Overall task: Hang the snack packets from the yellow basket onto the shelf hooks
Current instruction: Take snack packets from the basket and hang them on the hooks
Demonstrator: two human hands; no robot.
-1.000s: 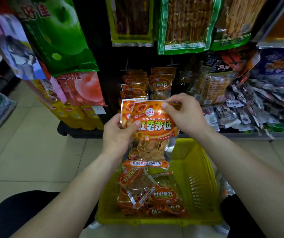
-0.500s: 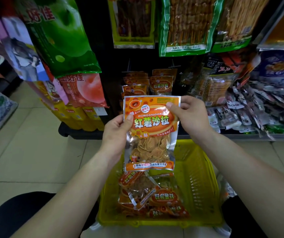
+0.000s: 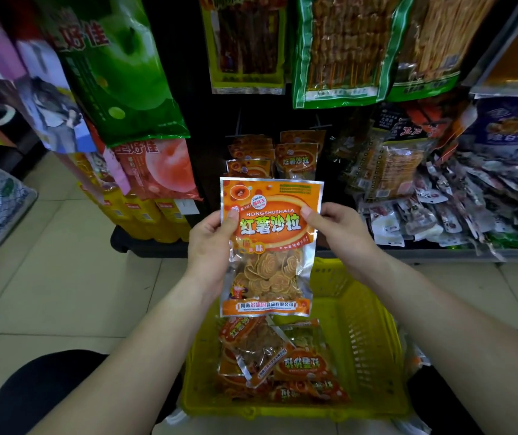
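Observation:
An orange snack packet with a clear window stands upright in front of me, held flat by both hands. My left hand pinches its left edge and my right hand pinches its right edge near the top. Below it the yellow basket sits on the floor with several more orange packets lying in it. Behind the held packet, matching orange packets hang on the shelf hooks in two short rows.
Green and pink snack bags hang at the left, long green-edged stick packs above. A heap of small dark packets lies on the low shelf at right. Tiled floor spreads left of the basket.
The packet went from tilted, with a second packet behind it, to a single packet held upright and flat. Both hands shifted to its side edges and raised it slightly.

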